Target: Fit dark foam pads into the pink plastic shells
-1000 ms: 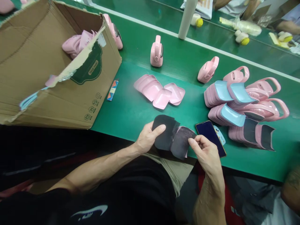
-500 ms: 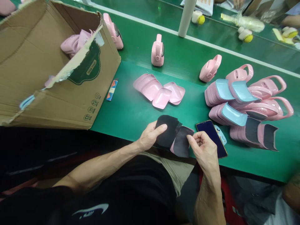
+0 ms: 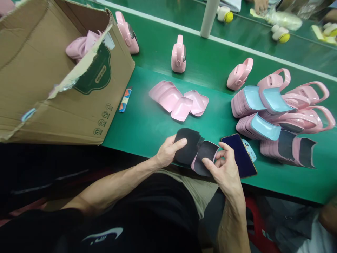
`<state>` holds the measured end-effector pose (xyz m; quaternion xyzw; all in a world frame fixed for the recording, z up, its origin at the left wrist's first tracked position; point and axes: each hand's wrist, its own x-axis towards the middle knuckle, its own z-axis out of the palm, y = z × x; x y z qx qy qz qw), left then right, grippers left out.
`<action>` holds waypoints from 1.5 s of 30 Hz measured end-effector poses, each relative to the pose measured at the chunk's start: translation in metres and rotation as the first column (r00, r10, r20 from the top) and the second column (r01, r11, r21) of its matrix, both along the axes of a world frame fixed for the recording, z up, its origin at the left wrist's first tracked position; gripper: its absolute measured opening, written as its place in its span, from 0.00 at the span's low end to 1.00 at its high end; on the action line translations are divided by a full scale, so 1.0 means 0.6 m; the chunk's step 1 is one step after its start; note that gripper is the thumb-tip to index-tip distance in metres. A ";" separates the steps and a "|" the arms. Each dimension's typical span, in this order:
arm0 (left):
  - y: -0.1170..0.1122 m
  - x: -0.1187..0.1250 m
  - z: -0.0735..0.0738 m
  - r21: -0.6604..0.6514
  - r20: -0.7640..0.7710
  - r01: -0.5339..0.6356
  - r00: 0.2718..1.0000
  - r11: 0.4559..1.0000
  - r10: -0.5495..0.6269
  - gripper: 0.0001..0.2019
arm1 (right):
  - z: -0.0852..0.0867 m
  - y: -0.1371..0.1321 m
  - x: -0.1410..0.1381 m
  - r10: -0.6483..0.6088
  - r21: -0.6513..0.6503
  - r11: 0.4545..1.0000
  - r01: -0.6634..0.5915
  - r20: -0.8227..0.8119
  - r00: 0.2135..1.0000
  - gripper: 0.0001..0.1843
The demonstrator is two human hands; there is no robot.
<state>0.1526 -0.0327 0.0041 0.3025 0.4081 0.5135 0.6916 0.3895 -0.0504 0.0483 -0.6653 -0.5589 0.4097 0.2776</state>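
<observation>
Left hand [image 3: 166, 151] pinching black sheets [image 3: 185, 147], right hand [image 3: 225, 168] pinching black-topped stack [image 3: 207, 154], mid-frame by front edge [image 3: 123, 149], green tabletop [image 3: 143, 131] between them and pink panels [image 3: 172, 99].

Left hand [image 3: 166, 151] clamped, thumb [image 3: 181, 143] uppermost; right hand [image 3: 225, 168] half curled, thumb spread.

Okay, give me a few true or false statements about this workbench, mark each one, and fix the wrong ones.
1. The left hand holds black sheets. True.
2. The phone lies on the green table. True.
3. The right hand is gripping the phone. False: it touches the dark-faced pink panels.
4. The loose pink panels lie left of the blue-topped stacks. True.
5. The cardboard box stands right of the phone. False: it stands to the left.
</observation>
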 end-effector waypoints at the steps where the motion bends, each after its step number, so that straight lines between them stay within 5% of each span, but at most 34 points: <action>1: 0.000 0.000 0.001 -0.003 0.000 -0.005 1.000 1.000 0.005 0.26 | -0.001 0.000 -0.001 0.024 -0.013 1.000 -0.023 0.024 0.999 0.49; 21: -0.005 0.001 -0.003 -0.033 0.013 -0.037 0.999 0.999 0.037 0.26 | -0.017 0.003 -0.005 0.071 -0.044 0.997 -0.069 0.033 0.997 0.54; 30: -0.005 0.003 0.000 -0.049 0.025 -0.036 0.999 0.998 0.037 0.28 | -0.009 0.017 -0.026 0.045 0.083 0.995 -0.060 0.173 0.984 0.51; 34: -0.005 0.002 -0.002 -0.040 0.017 -0.037 0.999 0.999 0.038 0.27 | -0.007 0.010 -0.013 0.027 0.008 1.000 -0.028 0.114 0.993 0.53; 39: -0.006 0.002 -0.003 -0.053 0.029 -0.031 0.999 0.998 0.033 0.27 | -0.001 -0.001 0.014 0.027 -0.081 0.996 -0.032 -0.062 0.998 0.43; 45: -0.006 0.002 -0.004 -0.044 0.017 -0.031 0.999 0.999 0.032 0.28 | -0.011 -0.003 0.009 0.085 -0.101 0.991 -0.093 -0.076 0.993 0.36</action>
